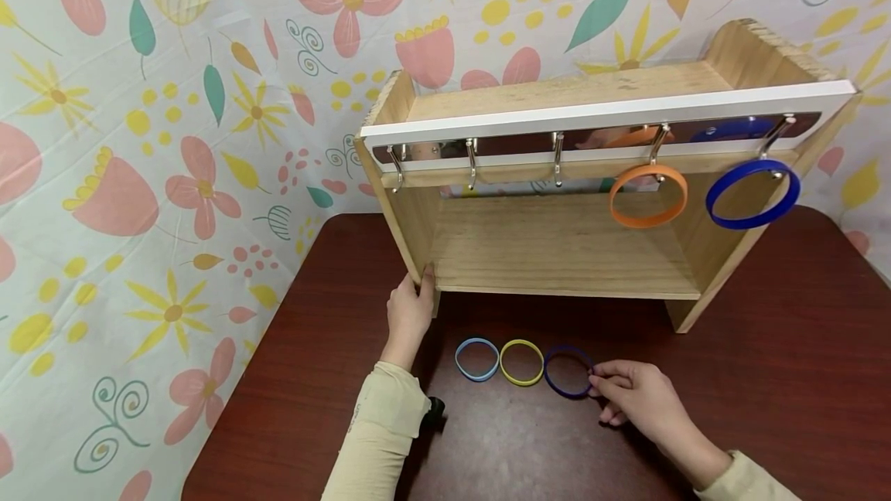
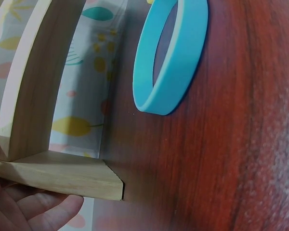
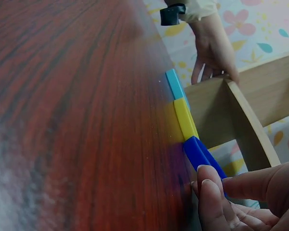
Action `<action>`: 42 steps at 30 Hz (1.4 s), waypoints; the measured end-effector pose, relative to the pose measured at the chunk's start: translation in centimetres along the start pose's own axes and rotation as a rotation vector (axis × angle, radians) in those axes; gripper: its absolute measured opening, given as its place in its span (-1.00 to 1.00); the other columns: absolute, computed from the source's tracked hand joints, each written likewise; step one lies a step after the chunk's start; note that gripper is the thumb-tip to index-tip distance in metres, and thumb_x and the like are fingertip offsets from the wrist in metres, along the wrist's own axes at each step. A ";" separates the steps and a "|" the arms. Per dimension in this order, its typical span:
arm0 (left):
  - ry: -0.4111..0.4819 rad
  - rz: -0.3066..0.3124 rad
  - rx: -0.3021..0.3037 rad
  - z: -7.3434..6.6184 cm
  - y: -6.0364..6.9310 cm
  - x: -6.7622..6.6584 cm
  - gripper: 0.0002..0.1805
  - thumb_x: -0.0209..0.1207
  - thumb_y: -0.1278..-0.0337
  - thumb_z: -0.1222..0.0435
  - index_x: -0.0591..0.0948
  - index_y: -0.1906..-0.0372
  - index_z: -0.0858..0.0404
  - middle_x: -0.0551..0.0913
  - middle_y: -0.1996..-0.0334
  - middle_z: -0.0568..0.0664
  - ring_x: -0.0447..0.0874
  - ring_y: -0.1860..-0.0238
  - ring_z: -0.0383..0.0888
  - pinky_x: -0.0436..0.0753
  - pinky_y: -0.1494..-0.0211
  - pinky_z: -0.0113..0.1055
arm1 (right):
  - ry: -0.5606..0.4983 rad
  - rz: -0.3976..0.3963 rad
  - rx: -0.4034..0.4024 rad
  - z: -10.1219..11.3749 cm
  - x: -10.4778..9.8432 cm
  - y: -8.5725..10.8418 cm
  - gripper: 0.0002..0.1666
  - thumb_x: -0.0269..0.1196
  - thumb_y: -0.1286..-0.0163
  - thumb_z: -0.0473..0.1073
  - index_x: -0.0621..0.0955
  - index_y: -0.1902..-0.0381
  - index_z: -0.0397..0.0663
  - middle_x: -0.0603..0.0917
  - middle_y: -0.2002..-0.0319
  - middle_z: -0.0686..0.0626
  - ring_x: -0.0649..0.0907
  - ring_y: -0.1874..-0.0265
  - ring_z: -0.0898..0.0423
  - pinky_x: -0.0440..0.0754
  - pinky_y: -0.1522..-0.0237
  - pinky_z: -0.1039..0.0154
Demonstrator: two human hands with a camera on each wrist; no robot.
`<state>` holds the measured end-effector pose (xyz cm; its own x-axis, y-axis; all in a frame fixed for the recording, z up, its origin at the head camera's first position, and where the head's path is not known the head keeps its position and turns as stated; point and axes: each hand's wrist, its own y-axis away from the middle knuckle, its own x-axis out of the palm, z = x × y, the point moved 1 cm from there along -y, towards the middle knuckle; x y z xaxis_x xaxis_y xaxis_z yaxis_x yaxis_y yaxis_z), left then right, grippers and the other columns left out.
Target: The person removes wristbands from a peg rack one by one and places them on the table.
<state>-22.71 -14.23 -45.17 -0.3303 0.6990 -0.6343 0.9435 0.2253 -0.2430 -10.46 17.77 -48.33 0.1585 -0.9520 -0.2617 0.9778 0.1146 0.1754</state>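
Band of dark blue (image 3: 201, 155), on the worktop (image 1: 515, 447) beside a yellow band (image 3: 185, 119), looks light, soft and springy; the right hand (image 1: 640, 397) pinches its rim, probably the surest hold. The left hand (image 1: 409, 311) grips the wooden rack's (image 1: 557, 242) side.

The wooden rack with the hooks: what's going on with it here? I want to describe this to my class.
A person's left grip holds the wooden rack by its lower left side, while the right grip pinches a dark blue band. That band ends a row with a yellow band and a light blue band on the table. An orange band and another blue band hang from the two right-hand hooks; the other three hooks are bare.
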 end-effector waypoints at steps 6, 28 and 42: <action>-0.001 -0.002 0.001 0.1 0.0 0.1 -0.53 -0.09 -0.45 -0.10 0.62 0.29 0.15 0.61 0.59 -0.01 0.62 0.48 0.03 0.56 0.34 -0.03 | -0.001 -0.013 0.023 -0.2 0.0 0.1 -0.65 0.19 -0.36 -0.40 0.51 -0.03 -0.60 0.73 0.36 -0.22 0.67 0.65 0.03 0.64 0.57 0.19; 0.004 -0.004 -0.016 0.2 -0.1 0.1 -0.55 -0.07 -0.44 -0.10 0.62 0.32 0.14 0.64 0.55 0.01 0.63 0.47 0.03 0.57 0.34 -0.03 | 0.072 -0.093 -0.056 1.5 -1.8 0.5 -0.60 0.26 -0.39 -0.26 0.54 -0.09 -0.41 0.74 0.28 -0.21 0.67 0.63 0.05 0.65 0.54 0.21; -0.005 -0.028 0.016 0.0 0.0 0.1 -0.54 -0.05 -0.44 -0.08 0.59 0.40 0.16 0.64 0.56 0.09 0.64 0.47 0.10 0.56 0.33 0.04 | 0.053 -0.121 -0.305 4.5 -3.6 0.8 -0.65 0.22 -0.43 -0.27 0.54 -0.11 -0.32 0.74 0.26 0.20 0.71 0.57 0.01 0.66 0.52 0.14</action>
<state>-22.79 -14.19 -45.25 -0.3572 0.6890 -0.6307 0.9332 0.2339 -0.2730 -10.92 20.06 -42.99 0.0380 -0.9488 -0.3134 0.9846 0.0891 -0.1505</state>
